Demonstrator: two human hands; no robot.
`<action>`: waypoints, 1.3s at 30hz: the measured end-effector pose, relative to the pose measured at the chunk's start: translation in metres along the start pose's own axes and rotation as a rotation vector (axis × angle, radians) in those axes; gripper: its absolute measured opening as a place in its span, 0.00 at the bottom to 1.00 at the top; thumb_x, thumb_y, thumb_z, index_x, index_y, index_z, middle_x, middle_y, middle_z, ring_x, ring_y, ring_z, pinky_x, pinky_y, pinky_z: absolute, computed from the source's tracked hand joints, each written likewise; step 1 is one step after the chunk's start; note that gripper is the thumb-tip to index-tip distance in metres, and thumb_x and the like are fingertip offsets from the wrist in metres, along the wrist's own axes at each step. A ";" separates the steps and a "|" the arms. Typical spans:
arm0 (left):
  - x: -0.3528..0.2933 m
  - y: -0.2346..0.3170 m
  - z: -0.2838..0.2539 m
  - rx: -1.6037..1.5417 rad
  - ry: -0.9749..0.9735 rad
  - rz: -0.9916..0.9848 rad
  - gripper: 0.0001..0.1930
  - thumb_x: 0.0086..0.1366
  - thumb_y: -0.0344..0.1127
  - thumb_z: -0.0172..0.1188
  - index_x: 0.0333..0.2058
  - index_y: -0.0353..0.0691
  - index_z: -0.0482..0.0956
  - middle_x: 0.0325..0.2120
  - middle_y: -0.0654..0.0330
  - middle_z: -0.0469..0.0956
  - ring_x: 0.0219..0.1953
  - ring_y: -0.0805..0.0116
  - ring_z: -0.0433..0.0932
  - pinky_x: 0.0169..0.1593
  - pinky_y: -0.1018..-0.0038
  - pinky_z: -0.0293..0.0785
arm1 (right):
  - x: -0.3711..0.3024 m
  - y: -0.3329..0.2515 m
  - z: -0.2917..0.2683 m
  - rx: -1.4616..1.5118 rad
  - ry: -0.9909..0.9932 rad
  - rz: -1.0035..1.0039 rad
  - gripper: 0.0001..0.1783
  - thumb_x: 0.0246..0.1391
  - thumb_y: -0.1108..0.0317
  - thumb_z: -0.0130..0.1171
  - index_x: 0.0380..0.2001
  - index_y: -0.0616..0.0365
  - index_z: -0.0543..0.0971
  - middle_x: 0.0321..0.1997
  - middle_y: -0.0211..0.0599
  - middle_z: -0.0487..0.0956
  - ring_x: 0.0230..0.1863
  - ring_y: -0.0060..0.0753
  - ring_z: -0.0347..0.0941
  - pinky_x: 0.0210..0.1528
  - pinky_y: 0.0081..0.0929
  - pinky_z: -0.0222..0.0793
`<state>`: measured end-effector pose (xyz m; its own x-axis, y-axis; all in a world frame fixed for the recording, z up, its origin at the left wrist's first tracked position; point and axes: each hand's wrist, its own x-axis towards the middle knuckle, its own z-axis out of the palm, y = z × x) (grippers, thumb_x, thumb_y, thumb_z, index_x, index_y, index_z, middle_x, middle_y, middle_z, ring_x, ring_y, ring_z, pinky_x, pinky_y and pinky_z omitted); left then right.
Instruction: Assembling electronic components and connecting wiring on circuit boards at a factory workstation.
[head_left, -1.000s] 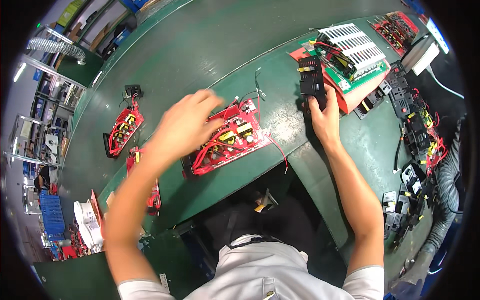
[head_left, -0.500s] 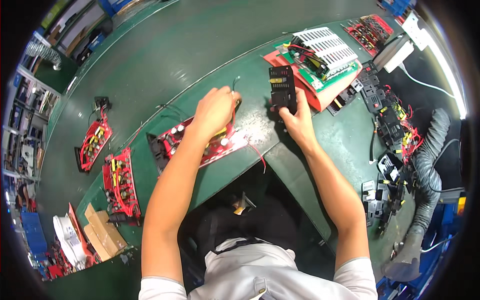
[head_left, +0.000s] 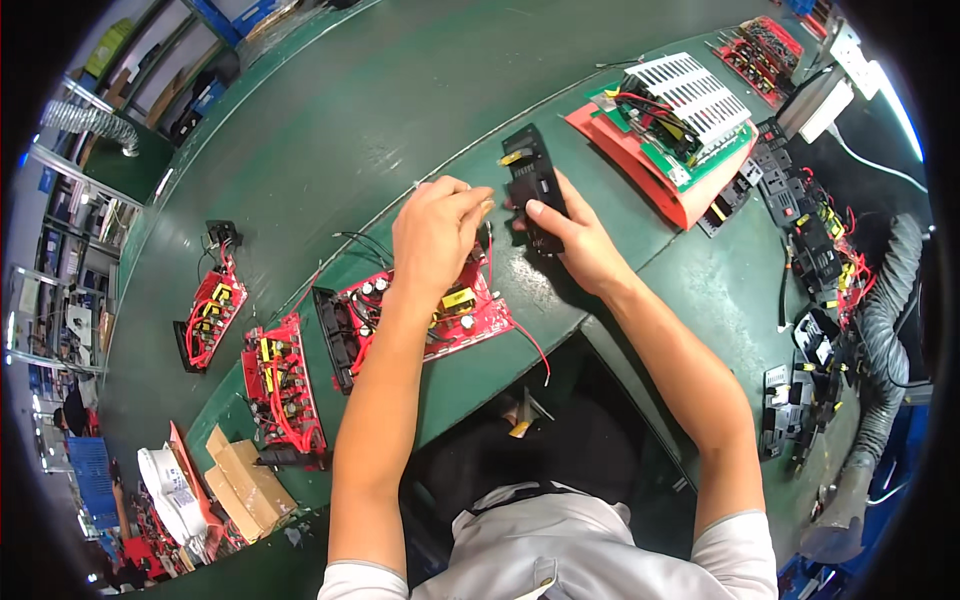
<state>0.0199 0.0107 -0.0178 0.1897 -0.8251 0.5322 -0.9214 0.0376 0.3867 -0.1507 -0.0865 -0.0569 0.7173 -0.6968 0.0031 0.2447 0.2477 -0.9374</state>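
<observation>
My right hand [head_left: 583, 235] grips a black plastic panel [head_left: 533, 190], long and flat, with slots and a small yellow part near its far end. The panel is held above the green bench, tilted. Just left of it, my left hand [head_left: 437, 225] is closed in a pinch, its fingertips pointing at the panel but apart from it. What the fingertips hold is too small to make out. Below that hand and forearm lies a red circuit board [head_left: 490, 318] with yellow and white parts, red wires and a black end plate [head_left: 333, 340]; my forearm covers its middle.
Two more red boards lie left, one nearer [head_left: 283, 385] and one farther [head_left: 213, 310]. A cardboard box [head_left: 243, 485] stands front left. Back right, a white slotted cover [head_left: 690, 90] sits on a green board over an orange sheet [head_left: 655, 185]. Black panels and a grey hose [head_left: 885, 320] line the right.
My right hand has brought the black panel leftward, closer to my left hand, and tilted it. My left hand stays pinched above the board. The whole view has shifted slightly.
</observation>
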 end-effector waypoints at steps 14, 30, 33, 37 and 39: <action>0.001 0.002 0.001 -0.166 -0.089 -0.121 0.10 0.59 0.27 0.62 0.39 0.42 0.86 0.32 0.59 0.80 0.37 0.57 0.79 0.42 0.65 0.74 | -0.009 0.004 0.010 -0.022 -0.087 0.001 0.35 0.67 0.66 0.55 0.73 0.54 0.54 0.48 0.31 0.72 0.44 0.24 0.74 0.47 0.26 0.74; 0.000 0.008 0.008 0.081 0.008 0.117 0.04 0.55 0.26 0.64 0.31 0.37 0.84 0.26 0.56 0.78 0.30 0.54 0.77 0.36 0.62 0.74 | -0.016 0.015 0.023 -0.701 0.066 -0.322 0.40 0.56 0.84 0.43 0.73 0.57 0.53 0.51 0.47 0.70 0.39 0.32 0.74 0.45 0.32 0.74; 0.000 0.012 0.004 0.068 -0.026 0.072 0.04 0.56 0.28 0.65 0.31 0.37 0.84 0.27 0.56 0.78 0.30 0.54 0.76 0.36 0.61 0.73 | -0.013 0.013 0.013 -0.639 -0.023 -0.304 0.39 0.55 0.85 0.42 0.72 0.57 0.55 0.50 0.44 0.71 0.40 0.31 0.74 0.47 0.31 0.73; 0.000 0.005 -0.029 0.186 -0.040 -0.007 0.18 0.59 0.36 0.68 0.49 0.41 0.82 0.55 0.49 0.72 0.55 0.51 0.75 0.49 0.66 0.77 | -0.014 0.020 0.013 -0.511 0.014 -0.265 0.39 0.56 0.85 0.40 0.72 0.56 0.56 0.54 0.42 0.71 0.41 0.31 0.74 0.49 0.30 0.73; -0.004 -0.007 -0.038 0.239 0.135 -0.139 0.17 0.61 0.35 0.67 0.49 0.41 0.83 0.55 0.48 0.72 0.54 0.52 0.76 0.48 0.66 0.77 | -0.018 0.020 0.016 -0.517 0.022 -0.272 0.39 0.56 0.85 0.40 0.72 0.56 0.56 0.55 0.43 0.69 0.41 0.31 0.75 0.50 0.31 0.74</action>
<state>0.0387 0.0356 0.0060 0.3480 -0.7304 0.5878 -0.9341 -0.2170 0.2834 -0.1481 -0.0586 -0.0703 0.6582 -0.7043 0.2659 0.0642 -0.2994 -0.9520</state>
